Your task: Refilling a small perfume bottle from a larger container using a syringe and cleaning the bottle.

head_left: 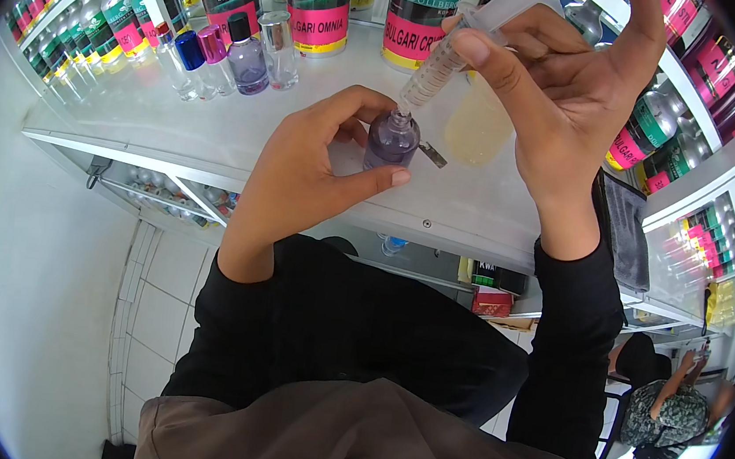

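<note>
Between the thumb and fingers of my left hand (320, 165) stands a small purple-tinted glass bottle (392, 140), uncapped, on the white counter. My right hand (546, 94) grips a clear plastic syringe (436, 70) with graduation marks. It slants down to the left, and its tip meets the bottle's mouth. The syringe's plunger (518, 5) is drawn far out. Just right of the bottle lies a small dark metal piece (433, 155). A pale yellowish, translucent flat piece (480, 124) rests on the counter below the right hand.
Left of my hands, several small glass bottles (248, 65) stand in a row. Large labelled aluminium bottles (314, 9) line the counter's back. Shelves of similar bottles (646, 127) rise at both sides. A grey cloth (629, 235) lies at right. Another person (668, 414) sits far right.
</note>
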{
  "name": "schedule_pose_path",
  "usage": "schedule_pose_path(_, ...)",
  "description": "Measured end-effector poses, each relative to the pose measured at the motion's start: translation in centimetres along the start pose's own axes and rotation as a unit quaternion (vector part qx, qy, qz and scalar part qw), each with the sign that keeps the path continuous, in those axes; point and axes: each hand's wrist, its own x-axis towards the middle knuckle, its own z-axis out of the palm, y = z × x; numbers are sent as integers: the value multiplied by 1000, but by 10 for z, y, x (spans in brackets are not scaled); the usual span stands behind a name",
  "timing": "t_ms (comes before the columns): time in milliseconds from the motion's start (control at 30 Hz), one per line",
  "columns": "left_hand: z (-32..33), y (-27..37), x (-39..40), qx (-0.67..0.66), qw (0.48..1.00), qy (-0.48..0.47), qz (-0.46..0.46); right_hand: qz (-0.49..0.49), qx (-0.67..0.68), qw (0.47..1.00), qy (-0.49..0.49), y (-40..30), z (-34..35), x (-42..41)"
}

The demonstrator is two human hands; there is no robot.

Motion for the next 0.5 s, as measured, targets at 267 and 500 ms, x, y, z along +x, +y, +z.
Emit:
schedule_pose_path(267,-3,-4,-2,-5,1000,4,-4,257,-327,905,93,-38,24,8)
schedule_pose_path(500,-1,-2,0,-10,1000,0,-5,-127,228,965,-2,20,-1,3)
